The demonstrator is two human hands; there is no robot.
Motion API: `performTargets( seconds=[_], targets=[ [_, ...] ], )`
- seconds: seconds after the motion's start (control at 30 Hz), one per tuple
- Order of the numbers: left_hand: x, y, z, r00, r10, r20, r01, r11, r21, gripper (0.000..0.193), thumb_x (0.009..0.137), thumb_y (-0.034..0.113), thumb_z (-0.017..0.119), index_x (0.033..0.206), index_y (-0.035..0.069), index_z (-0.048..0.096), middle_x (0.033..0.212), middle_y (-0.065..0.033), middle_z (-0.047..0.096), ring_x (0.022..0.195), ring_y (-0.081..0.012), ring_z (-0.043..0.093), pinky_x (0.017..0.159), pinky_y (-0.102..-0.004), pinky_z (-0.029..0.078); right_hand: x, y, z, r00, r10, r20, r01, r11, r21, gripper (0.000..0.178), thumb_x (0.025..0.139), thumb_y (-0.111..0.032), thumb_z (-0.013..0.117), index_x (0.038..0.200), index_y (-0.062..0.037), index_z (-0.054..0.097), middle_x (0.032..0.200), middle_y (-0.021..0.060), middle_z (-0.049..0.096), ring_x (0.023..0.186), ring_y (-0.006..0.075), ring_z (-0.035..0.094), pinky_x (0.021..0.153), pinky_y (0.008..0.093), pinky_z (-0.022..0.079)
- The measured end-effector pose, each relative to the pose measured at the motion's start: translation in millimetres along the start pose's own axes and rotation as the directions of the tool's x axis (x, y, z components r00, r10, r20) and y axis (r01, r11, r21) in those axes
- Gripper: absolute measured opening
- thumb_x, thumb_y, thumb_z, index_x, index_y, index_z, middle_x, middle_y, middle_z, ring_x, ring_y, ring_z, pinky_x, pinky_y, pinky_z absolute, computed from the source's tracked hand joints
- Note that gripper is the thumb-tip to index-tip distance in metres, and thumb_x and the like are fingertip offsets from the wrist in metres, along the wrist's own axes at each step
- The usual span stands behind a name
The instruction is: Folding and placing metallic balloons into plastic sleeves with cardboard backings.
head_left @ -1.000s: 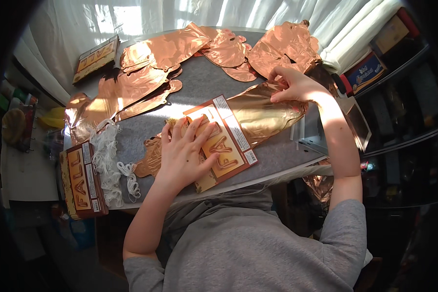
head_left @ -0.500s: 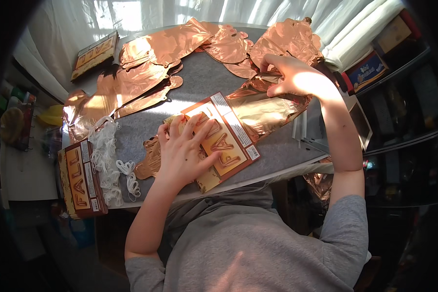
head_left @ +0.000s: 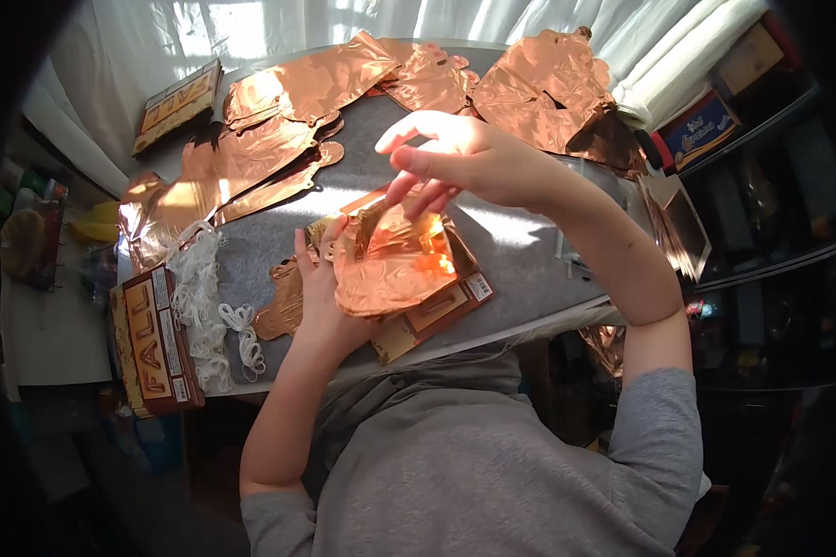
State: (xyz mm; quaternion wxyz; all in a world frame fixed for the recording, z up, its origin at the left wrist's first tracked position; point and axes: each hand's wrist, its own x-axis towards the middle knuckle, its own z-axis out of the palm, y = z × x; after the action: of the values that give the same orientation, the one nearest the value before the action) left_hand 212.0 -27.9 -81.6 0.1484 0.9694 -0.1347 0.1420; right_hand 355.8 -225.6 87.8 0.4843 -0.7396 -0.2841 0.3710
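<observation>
Copper foil sheet (head_left: pixel 390 288), one, folded over one printed card pack (head_left: pixel 446 306), hides most of its face. Right hand (head_left: pixel 455 162): thumb and forefinger apart, lower fingertips at the foil's upper edge. Left hand (head_left: pixel 320 292): partly covered by foil; grip cannot be told. At left: one small string bundle (head_left: pixel 243 339), one string heap (head_left: pixel 200 306), two further packs (head_left: pixel 153 339). Overlapping foil shapes (head_left: pixel 311 84), uncountable, line the table's (head_left: pixel 529 265) far side. Dark shelf (head_left: pixel 754 133) holds one blue box (head_left: pixel 701 130).

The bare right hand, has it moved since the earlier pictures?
Yes: the bare right hand has moved left, toward the long white string tangle on the grey table.
</observation>
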Motion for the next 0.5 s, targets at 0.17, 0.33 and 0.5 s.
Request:
performTargets(
  seconds=[0.17,0.33,0.5],
  targets=[
    [0,-1,-2,0.999,0.036,0.034,-0.034,0.998,-0.052,0.073,0.084,0.066,0.071,0.143,0.023,0.067,0.161,-0.012,0.047,0.159,-0.0388,0.02,0.128,-0.0687,-0.002,4,107,3,0.931,-0.055,-0.362,-0.184,0.784,-0.593,0.069,0.112,-0.048,0.035,0.164,-0.0025,0.034,0.17,0.0225,0.033,0.161,0.0336,0.024,0.13,0.0417,0.023],
    [4,1,0,0.997,0.07,0.015,-0.07,0.997,-0.013,0.072,0.09,0.066,0.065,0.149,0.025,0.061,0.162,-0.0097,0.048,0.158,-0.038,0.024,0.128,-0.0679,-0.006,-8,160,34,0.926,-0.336,-0.173,0.068,0.599,-0.798,0.08,0.112,-0.058,0.025,0.165,0.0026,0.028,0.172,0.0246,0.025,0.162,0.04,0.019,0.131,0.0507,0.014],
    [17,13,-2,0.997,0.025,0.072,-0.017,0.995,-0.101,0.073,0.095,0.066,0.057,0.157,0.027,0.051,0.164,-0.0065,0.047,0.159,-0.0333,0.027,0.127,-0.0664,-0.011,-7,163,42,0.904,-0.401,-0.145,0.083,0.499,-0.863,0.081,0.112,-0.058,0.026,0.163,0.0042,0.03,0.172,0.026,0.026,0.161,0.0406,0.022,0.131,0.0499,0.017]
  ],
)
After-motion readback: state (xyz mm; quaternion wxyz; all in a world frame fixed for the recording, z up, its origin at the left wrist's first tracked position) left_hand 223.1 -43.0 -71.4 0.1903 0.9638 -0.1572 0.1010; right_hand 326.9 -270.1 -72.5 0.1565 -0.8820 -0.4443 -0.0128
